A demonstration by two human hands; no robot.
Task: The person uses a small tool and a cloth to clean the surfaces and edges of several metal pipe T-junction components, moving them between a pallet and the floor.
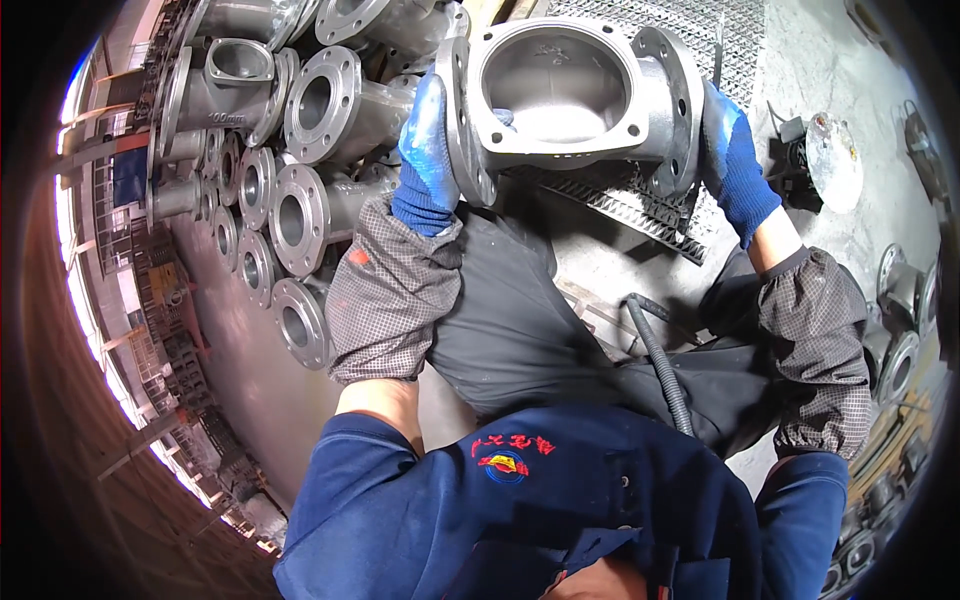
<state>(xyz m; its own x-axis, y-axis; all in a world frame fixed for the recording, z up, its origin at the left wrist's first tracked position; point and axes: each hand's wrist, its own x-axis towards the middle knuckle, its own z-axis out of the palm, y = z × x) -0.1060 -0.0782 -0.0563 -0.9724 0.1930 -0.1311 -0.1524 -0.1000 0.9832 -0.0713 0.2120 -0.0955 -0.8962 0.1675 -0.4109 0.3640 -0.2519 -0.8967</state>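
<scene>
We hold the grey cast valve body (575,95) up in front of us, above our lap, and it is the largest thing in our reach: a boxy middle with a wide opening turned up toward us, and a round bolted flange at each end. Its long axis runs left to right, flange to flange, so it lies squarely between our two hands rather than off to one side. Our left hand (428,150), in a blue glove, is wrapped around the rim of the left flange, fingers curled over its edge and closed on the metal. Our right hand (735,165), also gloved in blue, presses flat against the outer face of the right flange and grips its rim, so the casting is clamped from both ends; neither hand is nearer than the other, and the weight looks evenly shared. To our left, well apart from the held piece, stands a stack of like flanged castings (290,150) with their round faces toward us. Beneath the valve body lies a strip of steel grating (640,205), and a black ribbed hose (660,365) crosses our lap near the right forearm.
</scene>
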